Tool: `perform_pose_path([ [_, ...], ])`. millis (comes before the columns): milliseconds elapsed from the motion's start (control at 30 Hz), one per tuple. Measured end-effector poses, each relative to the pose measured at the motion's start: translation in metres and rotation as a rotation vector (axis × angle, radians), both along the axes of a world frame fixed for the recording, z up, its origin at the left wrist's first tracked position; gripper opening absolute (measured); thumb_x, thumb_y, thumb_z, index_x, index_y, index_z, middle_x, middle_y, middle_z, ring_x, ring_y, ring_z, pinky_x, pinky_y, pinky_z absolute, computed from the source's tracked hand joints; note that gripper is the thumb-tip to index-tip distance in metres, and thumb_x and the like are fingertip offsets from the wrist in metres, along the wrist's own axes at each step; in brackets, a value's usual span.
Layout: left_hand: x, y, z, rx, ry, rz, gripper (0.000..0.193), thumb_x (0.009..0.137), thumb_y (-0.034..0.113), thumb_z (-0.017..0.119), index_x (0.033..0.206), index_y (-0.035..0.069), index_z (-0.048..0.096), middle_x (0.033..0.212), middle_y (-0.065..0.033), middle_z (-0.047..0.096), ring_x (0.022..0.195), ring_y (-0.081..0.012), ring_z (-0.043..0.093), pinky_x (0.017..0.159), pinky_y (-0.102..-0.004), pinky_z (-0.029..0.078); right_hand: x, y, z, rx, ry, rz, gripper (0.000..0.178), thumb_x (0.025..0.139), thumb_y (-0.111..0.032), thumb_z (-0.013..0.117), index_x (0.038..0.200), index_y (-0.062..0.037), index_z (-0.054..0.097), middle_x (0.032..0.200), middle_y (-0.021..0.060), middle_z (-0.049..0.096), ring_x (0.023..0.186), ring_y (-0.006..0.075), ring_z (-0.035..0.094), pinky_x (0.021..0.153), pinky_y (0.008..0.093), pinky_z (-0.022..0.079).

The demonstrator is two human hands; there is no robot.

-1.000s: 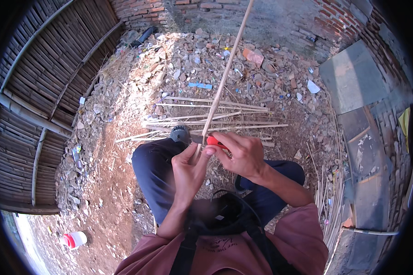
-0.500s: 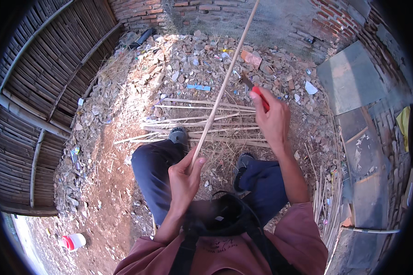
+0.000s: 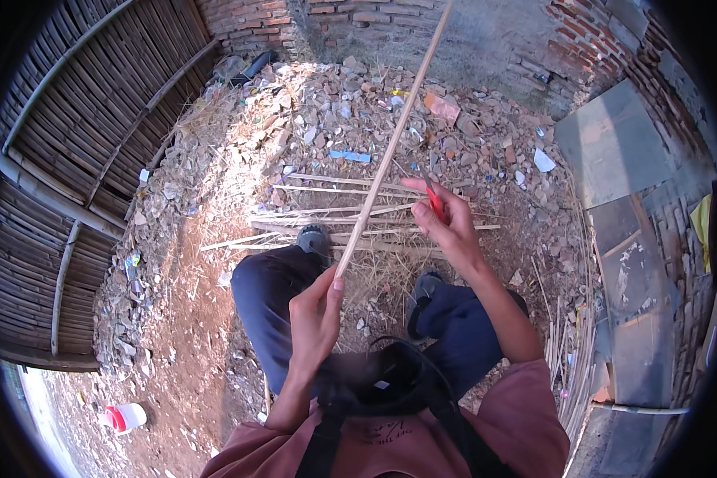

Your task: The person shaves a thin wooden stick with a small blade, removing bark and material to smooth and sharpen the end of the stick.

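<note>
My left hand [image 3: 314, 323] pinches the lower end of a long, pale bamboo strip [image 3: 392, 151] between thumb and fingers. The strip slants up and away to the right, past the top of the view. In my right hand [image 3: 454, 233] is a knife with a red handle [image 3: 435, 204]; its dark blade points away from me, just right of the strip. The right forefinger stretches towards the strip, and whether it touches cannot be made out. Beyond my shoes [image 3: 314, 240], several split bamboo strips [image 3: 319, 190] lie crosswise on the ground.
Rubble [image 3: 291, 131] covers the ground up to a brick wall [image 3: 358, 17]. A bamboo-slat wall [image 3: 60, 159] stands left, flat boards [image 3: 613, 143] lean right. More thin strips [image 3: 562, 350] lie by my right side. A white container with a red lid [image 3: 123, 418] rests lower left.
My right hand has moved down and left, bringing the knife closer to the strip, and its forefinger has stretched out. The left hand keeps its pinch and has shifted slightly.
</note>
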State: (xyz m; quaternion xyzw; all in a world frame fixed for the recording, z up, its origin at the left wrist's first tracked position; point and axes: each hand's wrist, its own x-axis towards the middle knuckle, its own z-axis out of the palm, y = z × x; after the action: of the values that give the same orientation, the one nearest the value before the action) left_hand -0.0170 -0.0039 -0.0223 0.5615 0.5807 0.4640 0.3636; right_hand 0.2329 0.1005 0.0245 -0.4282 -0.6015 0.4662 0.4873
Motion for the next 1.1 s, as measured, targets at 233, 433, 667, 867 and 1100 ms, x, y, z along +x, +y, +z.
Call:
perform_pose_path([
  [233,0.007,-0.002,0.024,0.097,0.115,-0.141,0.033,0.104,0.018,0.075,0.127,-0.005,0.075,0.089,-0.0136,0.078,0.077,-0.0139,0.069,0.075,-0.0331,0.056,-0.003,0.002,-0.009,-0.068,0.078,-0.003,0.029,0.106,-0.019,0.074,0.127,0.0002,0.074,0.114,0.0059,0.077,0.102,0.0118,0.071,0.092,0.029,0.057],
  [433,0.006,0.015,0.039,0.191,0.319,-0.23,0.059,0.095,0.025,0.085,0.143,0.0,0.063,0.107,-0.0179,0.073,0.093,-0.029,0.075,0.079,-0.0386,0.058,-0.003,0.0,-0.015,0.029,0.057,0.031,0.02,0.105,-0.016,0.075,0.119,-0.001,0.076,0.114,0.0063,0.078,0.104,0.013,0.072,0.094,0.0307,0.057],
  [667,0.027,0.034,0.054,0.161,0.299,-0.25,0.047,0.099,0.023,0.081,0.136,0.001,0.063,0.088,-0.0177,0.073,0.076,-0.0371,0.073,0.071,-0.0444,0.056,-0.004,-0.003,-0.019,0.053,0.031,0.023,0.023,0.104,-0.017,0.077,0.12,-0.0004,0.076,0.112,0.0058,0.079,0.103,0.0133,0.072,0.093,0.0312,0.057],
  [867,0.029,0.04,0.042,0.183,0.162,-0.308,0.023,0.104,0.013,0.072,0.123,0.0,0.069,0.076,-0.0138,0.067,0.064,-0.0212,0.064,0.063,-0.0386,0.048,0.005,-0.011,-0.011,0.089,-0.034,0.075,0.032,0.107,-0.028,0.071,0.122,0.0005,0.074,0.109,0.0074,0.078,0.1,0.0139,0.071,0.084,0.0318,0.056],
  [1100,0.028,0.038,0.038,0.127,-0.021,-0.299,0.02,0.111,0.018,0.065,0.117,-0.001,0.068,0.072,-0.0026,0.059,0.066,-0.0092,0.05,0.061,-0.0328,0.041,-0.003,-0.024,-0.002,0.28,-0.448,0.102,0.033,0.106,-0.03,0.069,0.117,0.0011,0.07,0.093,0.0164,0.073,0.083,0.0269,0.075,0.075,0.0362,0.057],
])
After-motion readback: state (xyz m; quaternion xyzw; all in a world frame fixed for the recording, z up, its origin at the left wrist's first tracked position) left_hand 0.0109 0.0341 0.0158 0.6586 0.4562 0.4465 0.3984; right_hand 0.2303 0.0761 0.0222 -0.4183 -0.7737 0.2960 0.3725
